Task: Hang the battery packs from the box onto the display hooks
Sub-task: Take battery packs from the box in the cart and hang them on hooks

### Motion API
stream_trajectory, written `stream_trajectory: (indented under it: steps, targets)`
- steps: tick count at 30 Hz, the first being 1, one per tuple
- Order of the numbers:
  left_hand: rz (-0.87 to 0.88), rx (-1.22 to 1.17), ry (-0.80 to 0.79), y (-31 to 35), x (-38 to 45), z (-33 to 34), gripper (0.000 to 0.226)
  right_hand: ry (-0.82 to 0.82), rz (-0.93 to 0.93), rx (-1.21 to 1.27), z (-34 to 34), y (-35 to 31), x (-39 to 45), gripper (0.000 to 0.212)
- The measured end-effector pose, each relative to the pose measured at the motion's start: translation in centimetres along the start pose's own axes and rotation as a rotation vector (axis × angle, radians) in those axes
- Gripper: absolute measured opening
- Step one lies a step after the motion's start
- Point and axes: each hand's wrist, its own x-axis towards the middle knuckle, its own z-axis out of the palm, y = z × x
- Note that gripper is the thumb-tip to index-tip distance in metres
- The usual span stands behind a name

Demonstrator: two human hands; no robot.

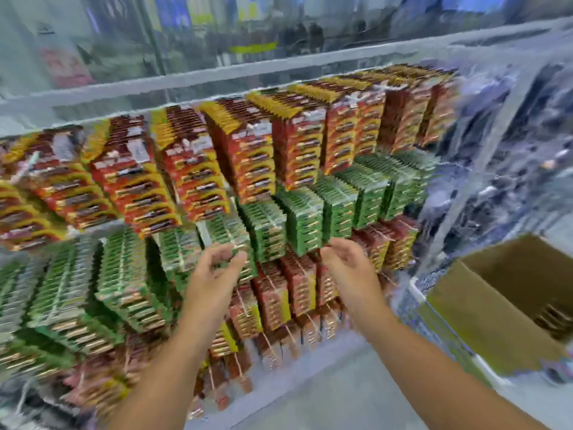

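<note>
Item: battery packs, green [302,218], hung in dense rows across the middle band of the display; red-and-yellow packs [248,150] fill the row above, and further red packs [273,293] the row below. The hooks themselves are hidden behind the stock.

Item: cardboard box [483,308], open-topped, low at the right, well apart from both hands; dark contents show in its far corner, too blurred to identify.

Left hand [217,268]: raised at the front of the green row, thumb and fingers curled together as if pinching the lower edge of a green pack. Blur prevents confirming a grip.

Right hand [344,259]: level with the left, fingers loosely curled, just below the neighbouring green stack; whether it touches or holds anything cannot be told.

Relation: the green row lies straight ahead of and slightly above both hands, packs hanging with long axis vertical. The box lies nearer the right arm, which is judged the likelier one to fetch the next pack.
</note>
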Motion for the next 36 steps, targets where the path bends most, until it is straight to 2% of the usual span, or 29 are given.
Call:
stream_trajectory:
  steps: [2,5,7,12,15,22,26,32,34,36]
  targets:
    - [0.02,-0.001,-0.04,0.8,-1.8,5.4,0.017,0.038,0.004,-0.008,-5.9,1.1,0.8,0.022]
    - [0.042,-0.014,-0.092,2.3,-5.1,14.5,0.047,0.076,0.006,-0.011,-14.4,2.4,1.7,0.011]
    - [0.03,-0.032,-0.138,2.6,-7.0,20.8,0.056,0.101,-0.004,-0.019,-19.9,3.1,2.2,0.015]
    - [0.005,-0.061,-0.273,3.5,-11.4,33.5,0.052,0.15,0.048,-0.02,-32.6,4.3,3.4,0.013]
    - [-0.033,-0.063,-0.329,3.8,-12.0,39.9,0.036,0.213,0.076,-0.048,-38.6,5.1,5.3,0.01]
    - [-0.124,-0.011,-0.487,0.2,-8.2,55.0,0.013,0.318,0.206,-0.19,-49.4,9.3,12.5,0.012]
    - [-0.183,0.005,-0.566,-0.4,-6.4,62.2,0.011,0.396,0.262,-0.24,-55.2,10.5,16.4,0.009]
    - [-0.207,0.043,-0.606,0.5,-4.9,69.0,0.031,0.384,0.348,-0.312,-60.8,10.8,21.8,0.014]
    - [-0.237,0.041,-0.576,0.1,-4.3,70.6,0.046,0.339,0.378,-0.351,-62.1,11.2,24.0,0.013]
    - [-0.278,0.036,-0.528,-0.8,-4.1,72.4,0.043,0.259,0.406,-0.387,-63.6,12.0,26.5,0.014]
